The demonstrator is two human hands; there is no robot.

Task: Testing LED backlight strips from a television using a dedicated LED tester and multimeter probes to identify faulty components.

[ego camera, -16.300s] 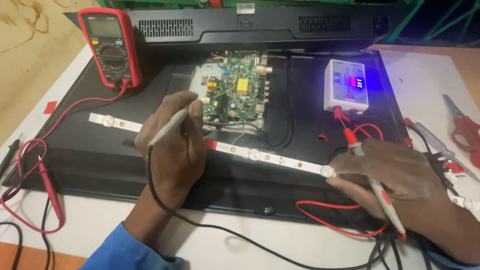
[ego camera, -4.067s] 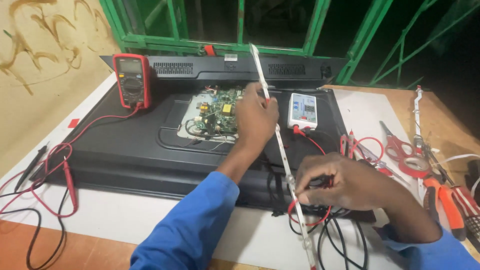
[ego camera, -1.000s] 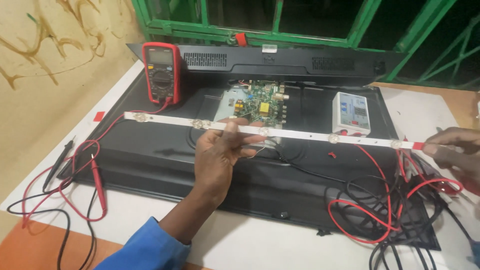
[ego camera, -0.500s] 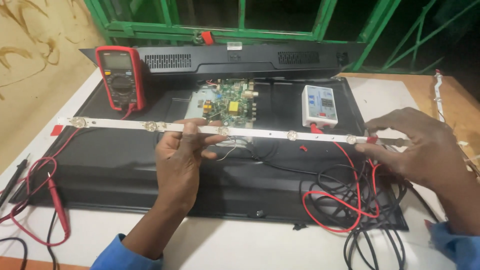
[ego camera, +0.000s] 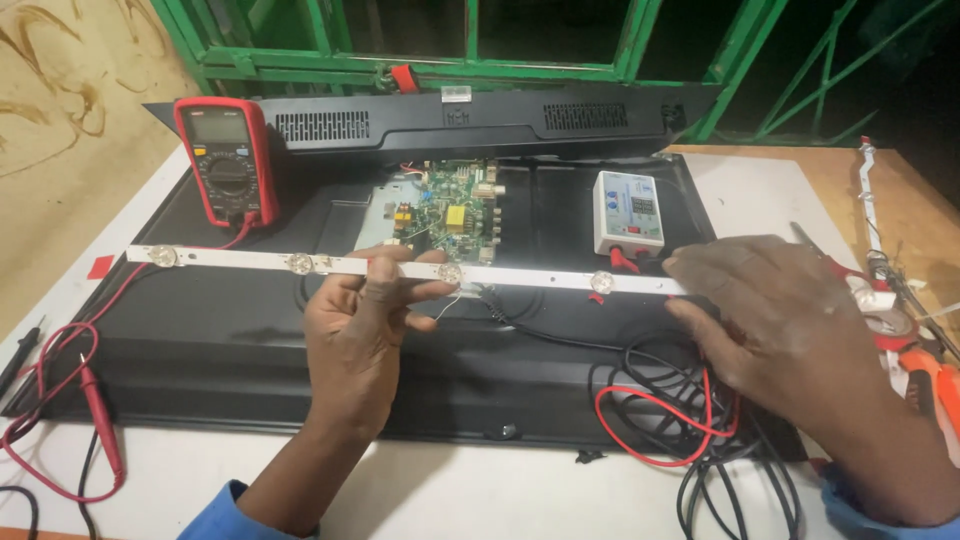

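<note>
A long white light strip with round lenses is held level above the black back panel of a flat screen. My left hand pinches the strip near its middle. My right hand grips the strip's right end, covering it. Behind the strip sits the exposed green circuit board.
A red multimeter leans at the back left, its red and black probe leads lying on the white table. A white tester box sits on the panel, tangled red and black cables below it. Another light strip and orange-handled pliers lie at right.
Over the last second the strip has stayed level between both hands and come slightly nearer to me. My right hand has closed further over its right end.
</note>
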